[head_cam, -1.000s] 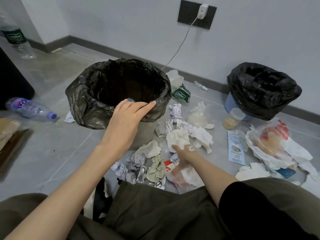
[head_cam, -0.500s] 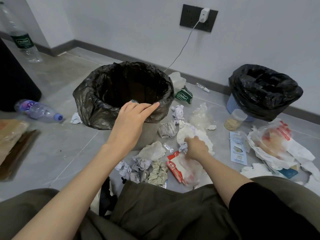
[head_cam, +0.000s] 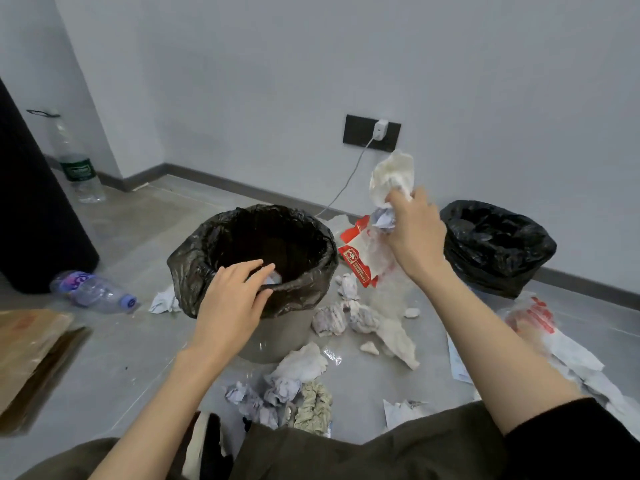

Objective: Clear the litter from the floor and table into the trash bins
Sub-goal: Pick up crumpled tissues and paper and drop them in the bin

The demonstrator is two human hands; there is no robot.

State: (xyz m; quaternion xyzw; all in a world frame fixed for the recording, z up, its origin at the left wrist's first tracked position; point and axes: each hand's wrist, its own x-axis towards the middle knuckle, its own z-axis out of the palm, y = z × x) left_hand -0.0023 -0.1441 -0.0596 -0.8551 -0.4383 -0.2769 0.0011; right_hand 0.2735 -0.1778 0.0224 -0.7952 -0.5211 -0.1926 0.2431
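A grey bin with a black liner (head_cam: 194, 265) stands on the floor in front of me. My left hand (head_cam: 232, 299) rests on its near rim, fingers over the liner's edge. My right hand (head_cam: 414, 233) is raised to the right of the bin and grips a bunch of litter: a white crumpled tissue (head_cam: 393, 178), a small paper ball (head_cam: 382, 218) and a red-and-white plastic wrapper (head_cam: 360, 254) that hangs below. A second bin with a black liner (head_cam: 495, 244) stands further right, near the wall.
Crumpled papers and tissues (head_cam: 294, 386) lie on the floor between the bin and my knees. A plastic bottle (head_cam: 93, 291) lies at the left, another bottle (head_cam: 78, 168) stands by the wall. A brown paper bag (head_cam: 27, 344) and a red-printed plastic bag (head_cam: 540, 323) flank the area.
My right hand has lifted from the floor with the tissue, paper ball and wrapper, up and to the right of the bin. The left hand has stayed on the rim.
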